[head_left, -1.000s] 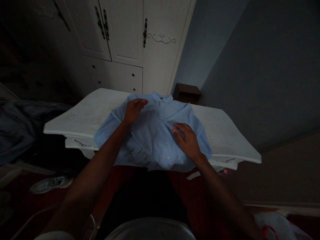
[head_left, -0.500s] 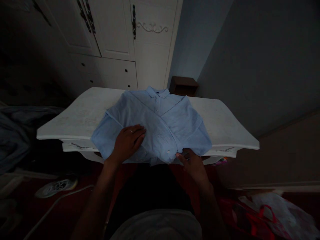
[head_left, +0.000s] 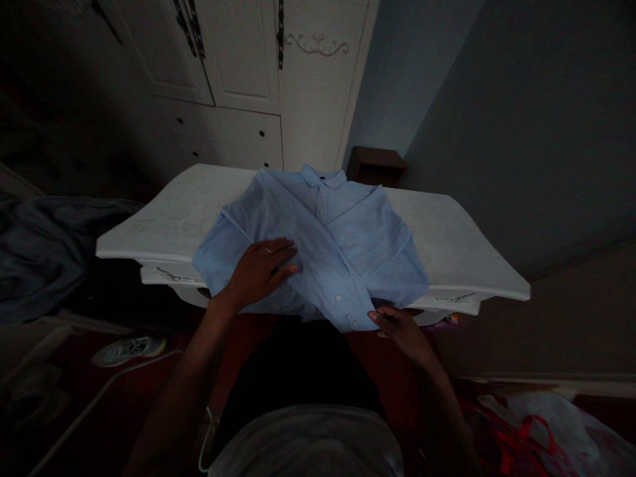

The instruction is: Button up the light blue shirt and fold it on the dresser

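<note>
A light blue button-up shirt (head_left: 342,242) lies on a white table (head_left: 457,255), collar at the far side, sleeves folded across the front. My left hand (head_left: 261,270) lies flat on the shirt's near left part, fingers stretched out, a ring on one finger. My right hand (head_left: 397,328) is at the table's near edge and pinches the cuff of the folded sleeve that hangs over the edge. The fingertips are partly hidden by the cloth.
White wardrobe doors and drawers (head_left: 238,86) stand behind the table, with a small brown stand (head_left: 375,165) beside them. Dark bedding (head_left: 44,245) lies at the left, a shoe (head_left: 129,348) on the floor, and a red and white bag (head_left: 536,437) at the lower right.
My left hand came from near the collar down to the shirt's near left part. My right hand slid off the shirt's front to the near edge and took the sleeve cuff.
</note>
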Tool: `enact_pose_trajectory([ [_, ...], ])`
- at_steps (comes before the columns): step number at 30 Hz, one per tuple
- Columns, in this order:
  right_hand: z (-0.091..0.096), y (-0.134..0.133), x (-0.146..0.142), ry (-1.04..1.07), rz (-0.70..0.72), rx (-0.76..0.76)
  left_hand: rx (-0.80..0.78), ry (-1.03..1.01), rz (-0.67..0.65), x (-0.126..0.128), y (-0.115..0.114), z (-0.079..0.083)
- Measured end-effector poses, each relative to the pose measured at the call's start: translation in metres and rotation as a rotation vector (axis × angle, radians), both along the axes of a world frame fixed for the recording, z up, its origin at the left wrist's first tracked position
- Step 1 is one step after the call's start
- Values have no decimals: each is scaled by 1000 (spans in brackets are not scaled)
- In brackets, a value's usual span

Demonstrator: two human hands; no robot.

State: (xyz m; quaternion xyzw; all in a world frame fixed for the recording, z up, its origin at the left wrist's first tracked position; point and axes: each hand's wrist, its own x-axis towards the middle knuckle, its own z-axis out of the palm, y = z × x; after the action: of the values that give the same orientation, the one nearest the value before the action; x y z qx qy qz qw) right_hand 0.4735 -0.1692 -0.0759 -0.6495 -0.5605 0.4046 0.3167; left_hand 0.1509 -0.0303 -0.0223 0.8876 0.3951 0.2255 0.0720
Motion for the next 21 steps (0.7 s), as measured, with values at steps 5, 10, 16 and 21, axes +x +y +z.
enact_pose_trajectory([
  [5,-11,3,-4,9,-108,51,-1,-218,-15,-6,-6,0],
  [10,-18,-19,4,-40,-257,127,200,-698,394,-24,-43,-20],
  [16,-32,-46,14,-43,-518,210,193,-862,916,-64,-70,-83],
  [21,-49,-44,17,-12,-492,226,-159,-549,935,-84,-72,-118],
])
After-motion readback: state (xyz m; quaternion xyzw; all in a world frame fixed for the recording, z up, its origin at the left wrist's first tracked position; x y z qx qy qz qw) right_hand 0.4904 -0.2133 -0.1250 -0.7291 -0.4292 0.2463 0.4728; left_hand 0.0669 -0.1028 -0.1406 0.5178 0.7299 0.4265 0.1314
